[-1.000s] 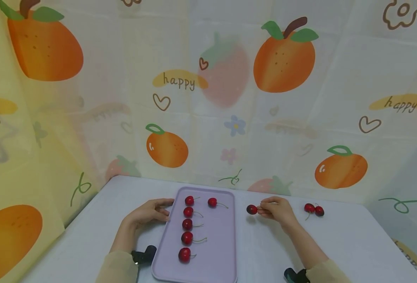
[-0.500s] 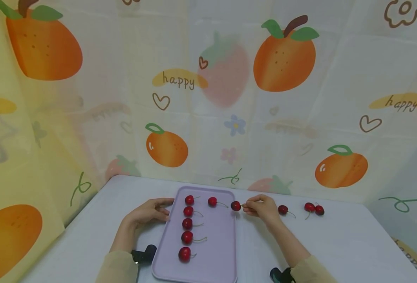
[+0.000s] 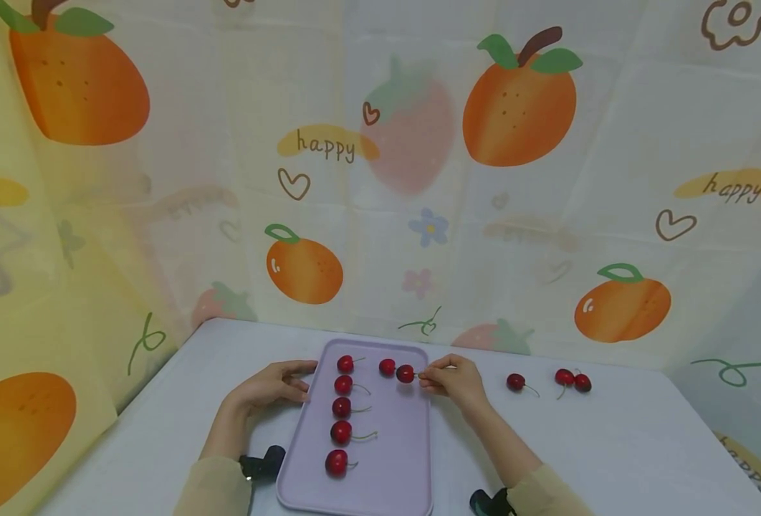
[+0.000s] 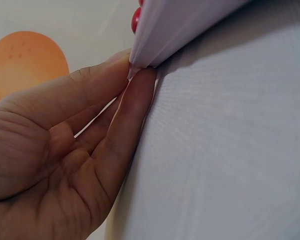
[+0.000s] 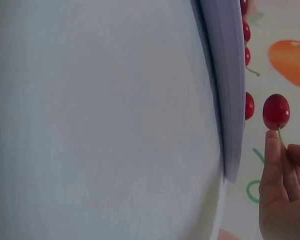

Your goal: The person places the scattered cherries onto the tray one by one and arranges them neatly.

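Note:
My right hand [image 3: 454,381] pinches a dark red cherry [image 3: 405,373] by its stem, over the top right part of the lilac tray [image 3: 393,469]. In the right wrist view this cherry [image 5: 276,111] hangs beyond the fingertips, above the tray's side wall [image 5: 230,100]. Just left of it lies another cherry [image 3: 387,368] on the tray. A column of several cherries [image 3: 342,408], stems to the right, runs down the tray's left half. My left hand [image 3: 274,387] holds the tray's left rim; in the left wrist view its thumb and finger pinch the tray edge [image 4: 155,45].
Right of the tray on the white table [image 3: 613,444], a single cherry [image 3: 516,382] lies near a pair of cherries [image 3: 574,380]. A fruit-printed cloth [image 3: 380,251] hangs behind the table's back edge.
My right hand has carried the cherry left, from over the table to over the tray beside the upper cherry. The left hand stays at the rim.

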The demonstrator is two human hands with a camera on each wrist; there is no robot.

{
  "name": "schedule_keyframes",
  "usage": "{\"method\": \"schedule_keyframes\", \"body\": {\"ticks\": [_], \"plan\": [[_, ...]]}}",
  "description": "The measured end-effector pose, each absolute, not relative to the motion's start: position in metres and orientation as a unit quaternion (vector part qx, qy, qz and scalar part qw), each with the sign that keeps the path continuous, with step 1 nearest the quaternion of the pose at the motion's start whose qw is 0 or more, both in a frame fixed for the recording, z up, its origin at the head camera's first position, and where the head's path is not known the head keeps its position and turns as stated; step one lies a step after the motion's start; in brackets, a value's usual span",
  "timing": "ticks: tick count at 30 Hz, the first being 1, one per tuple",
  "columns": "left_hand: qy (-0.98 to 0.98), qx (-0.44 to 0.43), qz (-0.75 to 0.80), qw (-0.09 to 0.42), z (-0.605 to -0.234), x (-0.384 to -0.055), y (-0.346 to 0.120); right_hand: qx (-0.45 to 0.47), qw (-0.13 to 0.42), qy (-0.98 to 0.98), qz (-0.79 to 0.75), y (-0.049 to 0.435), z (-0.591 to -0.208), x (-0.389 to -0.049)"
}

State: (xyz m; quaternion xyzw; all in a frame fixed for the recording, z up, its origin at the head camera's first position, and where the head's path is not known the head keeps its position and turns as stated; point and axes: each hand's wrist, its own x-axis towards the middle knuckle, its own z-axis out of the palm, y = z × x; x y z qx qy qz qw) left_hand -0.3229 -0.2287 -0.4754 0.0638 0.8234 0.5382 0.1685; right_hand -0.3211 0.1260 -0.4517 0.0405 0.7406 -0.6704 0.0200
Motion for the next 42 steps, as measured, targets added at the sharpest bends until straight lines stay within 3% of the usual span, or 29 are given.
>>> {"method": "schedule_keyframes", "body": {"ticks": [14, 27, 42], "plan": [[0.821, 0.066, 0.540, 0.175, -0.475, -0.323, -0.230, 0.014, 0.034, 0.744, -0.667, 0.100, -0.454, -0.319], [0.817, 0.063, 0.547, 0.169, -0.477, -0.323, -0.228, 0.008, 0.067, 0.764, -0.642, 0.102, -0.462, -0.319], [0.816, 0.069, 0.549, 0.171, -0.480, -0.324, -0.229, 0.005, 0.065, 0.786, -0.614, 0.102, -0.461, -0.317]]}}
